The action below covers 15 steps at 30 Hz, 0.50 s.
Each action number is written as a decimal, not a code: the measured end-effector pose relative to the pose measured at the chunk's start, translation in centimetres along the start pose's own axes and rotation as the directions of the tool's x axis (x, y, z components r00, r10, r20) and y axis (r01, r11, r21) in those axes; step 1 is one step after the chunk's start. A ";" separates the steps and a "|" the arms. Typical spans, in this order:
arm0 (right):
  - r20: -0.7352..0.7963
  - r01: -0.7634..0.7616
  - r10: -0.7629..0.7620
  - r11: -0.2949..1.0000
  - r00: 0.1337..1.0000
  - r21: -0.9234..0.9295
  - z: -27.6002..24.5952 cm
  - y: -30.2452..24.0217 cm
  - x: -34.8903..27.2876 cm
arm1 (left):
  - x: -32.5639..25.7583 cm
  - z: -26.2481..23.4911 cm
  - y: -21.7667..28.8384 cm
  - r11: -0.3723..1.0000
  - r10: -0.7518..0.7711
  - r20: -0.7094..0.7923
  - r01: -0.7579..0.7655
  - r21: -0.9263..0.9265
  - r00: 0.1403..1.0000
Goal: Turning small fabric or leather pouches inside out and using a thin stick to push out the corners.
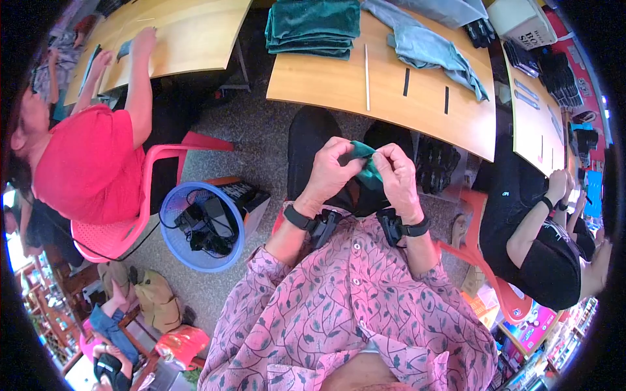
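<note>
Above my lap, between my knees, I hold a small piece of dark green velvety cloth in both hands. My left hand pinches its upper left part between thumb and fingers. On its right side my right hand is closed, thumb against fingertips. Part of the cloth is hidden behind the fingers. Beyond my hands, on the wooden table, lies a folded stack of green velvety cloths. To its right are a thin white stick, black strips and a crumpled grey-blue cloth.
A blue plastic basket with black devices and cables stands on the floor at my left. A person in red sits on a pink chair farther left. At right, a person in black sits on a reddish chair.
</note>
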State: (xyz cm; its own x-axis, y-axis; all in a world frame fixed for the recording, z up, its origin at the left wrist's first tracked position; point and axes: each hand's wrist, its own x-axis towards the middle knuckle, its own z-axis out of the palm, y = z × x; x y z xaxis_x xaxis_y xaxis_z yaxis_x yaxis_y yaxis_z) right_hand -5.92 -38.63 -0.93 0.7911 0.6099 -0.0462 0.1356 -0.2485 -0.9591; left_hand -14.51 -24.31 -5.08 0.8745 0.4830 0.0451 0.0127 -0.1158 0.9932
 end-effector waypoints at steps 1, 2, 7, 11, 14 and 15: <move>0.001 0.021 -0.021 1.000 1.000 -0.017 0.1 0.3 0.0 | 0.0 0.1 0.0 0.999 0.009 0.014 -0.010 0.035 1.000; 0.003 0.042 -0.042 0.999 0.999 -0.035 0.1 0.4 0.0 | 0.0 0.2 -0.1 0.999 0.008 0.015 -0.009 0.035 1.000; -0.008 0.069 -0.069 0.996 0.998 -0.052 0.5 0.5 0.0 | -0.1 0.4 -0.6 0.994 -0.011 0.024 0.008 0.109 1.000; 0.056 0.089 -0.087 0.996 0.995 -0.031 0.8 0.0 -0.2 | -0.4 0.8 -0.1 0.981 -0.020 -0.005 0.020 0.195 1.000; 0.066 0.204 -0.199 0.975 0.978 -0.083 1.1 -0.6 -0.1 | -0.4 0.5 1.1 0.992 -0.116 -0.015 0.117 0.045 0.993; 0.068 0.212 -0.208 0.975 0.976 -0.070 1.2 -0.6 0.0 | -0.3 0.4 1.0 0.993 -0.090 -0.043 0.092 0.068 0.995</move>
State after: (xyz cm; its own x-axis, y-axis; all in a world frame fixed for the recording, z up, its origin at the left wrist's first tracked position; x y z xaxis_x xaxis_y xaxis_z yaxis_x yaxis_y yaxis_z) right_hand -6.71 -37.59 -0.66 0.7036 0.6976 0.1352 0.3419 -0.1655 -0.9250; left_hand -14.60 -24.95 -4.13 0.8484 0.5279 -0.0394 0.1262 -0.1293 0.9836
